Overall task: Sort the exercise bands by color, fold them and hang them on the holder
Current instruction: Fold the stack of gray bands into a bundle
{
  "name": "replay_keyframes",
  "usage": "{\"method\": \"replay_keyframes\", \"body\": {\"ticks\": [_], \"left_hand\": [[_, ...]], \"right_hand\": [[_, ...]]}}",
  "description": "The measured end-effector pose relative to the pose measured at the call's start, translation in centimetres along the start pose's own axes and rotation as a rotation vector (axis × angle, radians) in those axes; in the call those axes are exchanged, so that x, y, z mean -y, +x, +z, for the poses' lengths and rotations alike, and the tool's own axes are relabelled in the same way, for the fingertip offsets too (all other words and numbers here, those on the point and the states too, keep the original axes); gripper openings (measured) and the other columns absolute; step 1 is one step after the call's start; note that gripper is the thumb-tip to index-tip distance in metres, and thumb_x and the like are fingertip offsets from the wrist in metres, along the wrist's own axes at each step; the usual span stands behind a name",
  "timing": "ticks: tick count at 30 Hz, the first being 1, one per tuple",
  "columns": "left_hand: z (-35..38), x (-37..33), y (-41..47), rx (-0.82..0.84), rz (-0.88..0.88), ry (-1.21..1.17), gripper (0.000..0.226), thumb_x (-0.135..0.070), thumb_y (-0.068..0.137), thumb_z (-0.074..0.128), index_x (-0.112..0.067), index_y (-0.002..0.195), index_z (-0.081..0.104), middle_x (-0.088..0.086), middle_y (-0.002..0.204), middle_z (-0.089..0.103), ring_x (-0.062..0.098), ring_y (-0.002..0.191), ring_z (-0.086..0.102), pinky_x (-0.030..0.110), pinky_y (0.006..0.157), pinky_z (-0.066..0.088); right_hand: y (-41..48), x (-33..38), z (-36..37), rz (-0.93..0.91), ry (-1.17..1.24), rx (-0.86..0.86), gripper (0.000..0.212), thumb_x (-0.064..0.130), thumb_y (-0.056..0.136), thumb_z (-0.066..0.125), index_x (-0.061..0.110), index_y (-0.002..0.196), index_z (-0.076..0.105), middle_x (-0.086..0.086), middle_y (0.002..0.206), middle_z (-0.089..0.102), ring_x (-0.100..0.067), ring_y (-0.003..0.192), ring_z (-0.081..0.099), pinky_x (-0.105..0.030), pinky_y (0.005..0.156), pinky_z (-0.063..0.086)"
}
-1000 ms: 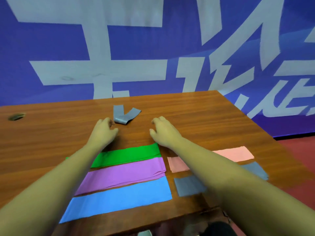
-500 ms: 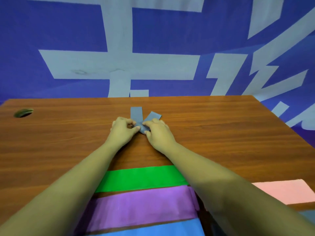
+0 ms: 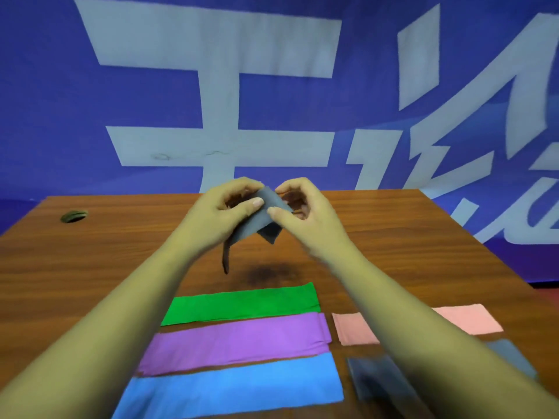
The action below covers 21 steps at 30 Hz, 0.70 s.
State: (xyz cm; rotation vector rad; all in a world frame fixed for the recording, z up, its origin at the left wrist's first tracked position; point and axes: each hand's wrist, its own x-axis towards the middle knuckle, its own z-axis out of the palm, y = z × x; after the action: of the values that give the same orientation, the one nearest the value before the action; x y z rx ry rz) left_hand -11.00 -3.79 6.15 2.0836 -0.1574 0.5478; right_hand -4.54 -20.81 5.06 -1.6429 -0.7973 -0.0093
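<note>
A crumpled grey band hangs in the air above the wooden table. My left hand pinches its top left and my right hand pinches its top right; a loose end dangles below. Flat on the table near me lie a green band, a purple band and a blue band in a row. To their right a pink band and another grey band lie partly under my right forearm. No holder is in view.
A round cable hole sits at the table's far left. A blue banner with large pale characters hangs right behind the table. The table's right edge drops to a red floor.
Both hands closed on the grey band at the far middle of the table and lifted it off the surface. It now hangs between them.
</note>
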Motion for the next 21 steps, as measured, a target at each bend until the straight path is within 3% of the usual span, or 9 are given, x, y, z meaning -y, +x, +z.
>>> {"method": "replay_keyframes", "body": {"ticks": [2,4,6,11,14,16,18,21], "left_hand": [[-0.4,-2.0,-1.6,0.112,0.005,-0.067,0.015,-0.012,0.096,0.059,-0.020,0.105,0.068,-0.015,0.094,0.070,-0.001,0.087,0.061,0.014,0.078,0.043],[-0.2,-3.9,-3.5,0.214,0.016,-0.105,0.021,-0.005,0.096,0.055,-0.023,0.099,0.066,-0.020,0.090,0.069,-0.005,0.084,0.059,0.011,0.078,0.044],[0.1,-5.3,-5.2,0.237,0.025,-0.128,0.016,-0.010,0.094,0.054,-0.020,0.099,0.066,-0.017,0.090,0.069,-0.002,0.085,0.059,0.013,0.079,0.045],[2.0,-6.9,-9.3,0.272,-0.044,-0.171,0.015,-0.020,0.089,0.056,-0.015,0.095,0.069,-0.005,0.091,0.070,0.007,0.087,0.059,0.023,0.082,0.047],[3.8,-8.0,-11.7,0.233,-0.098,-0.274,0.011,-0.022,0.087,0.059,-0.019,0.091,0.068,-0.005,0.082,0.064,0.009,0.079,0.053,0.022,0.072,0.042],[4.8,-8.4,-12.8,0.218,-0.143,-0.275,0.011,-0.030,0.085,0.062,-0.022,0.089,0.068,0.002,0.079,0.058,0.013,0.076,0.050,0.026,0.068,0.039],[5.7,-8.8,-13.9,0.304,-0.195,-0.274,0.020,-0.038,0.083,0.064,-0.020,0.092,0.067,0.005,0.073,0.058,0.017,0.069,0.052,0.025,0.064,0.041],[6.9,-8.9,-15.2,0.449,-0.314,-0.357,0.025,-0.035,0.087,0.061,-0.009,0.090,0.064,-0.001,0.059,0.052,0.019,0.056,0.048,0.026,0.057,0.044]], "right_hand": [[-1.9,1.8,-1.1,0.006,0.134,0.021,0.036,0.024,0.083,0.062,0.017,0.118,0.057,-0.005,0.116,0.063,-0.007,0.105,0.059,-0.022,0.092,0.047],[-4.0,3.2,-2.0,0.024,0.139,0.094,0.038,0.019,0.088,0.057,0.010,0.124,0.058,-0.006,0.122,0.064,-0.002,0.110,0.059,-0.017,0.094,0.045],[-6.2,4.1,-2.6,0.060,0.082,0.124,0.032,0.017,0.087,0.060,0.003,0.116,0.065,-0.005,0.110,0.068,-0.003,0.098,0.061,-0.018,0.088,0.047],[-11.8,5.4,-3.6,0.189,0.149,0.122,0.010,0.010,0.089,0.067,0.004,0.097,0.069,-0.007,0.083,0.065,-0.013,0.073,0.057,-0.023,0.061,0.047],[-15.1,6.0,-4.7,0.334,0.266,0.165,0.008,0.014,0.085,0.071,0.009,0.084,0.065,-0.007,0.074,0.061,-0.019,0.067,0.056,-0.028,0.060,0.043],[-16.7,6.3,-5.6,0.397,0.276,0.187,0.010,0.010,0.087,0.070,0.008,0.081,0.062,-0.005,0.064,0.061,-0.019,0.054,0.055,-0.024,0.051,0.041],[-17.6,6.6,-6.7,0.388,0.291,0.182,0.011,0.004,0.087,0.067,0.007,0.077,0.062,-0.002,0.062,0.062,-0.011,0.053,0.057,-0.020,0.049,0.043],[-17.5,7.0,-8.5,0.383,0.344,0.119,0.014,0.002,0.086,0.066,0.006,0.073,0.062,-0.008,0.064,0.058,-0.017,0.056,0.054,-0.026,0.054,0.042]]}}
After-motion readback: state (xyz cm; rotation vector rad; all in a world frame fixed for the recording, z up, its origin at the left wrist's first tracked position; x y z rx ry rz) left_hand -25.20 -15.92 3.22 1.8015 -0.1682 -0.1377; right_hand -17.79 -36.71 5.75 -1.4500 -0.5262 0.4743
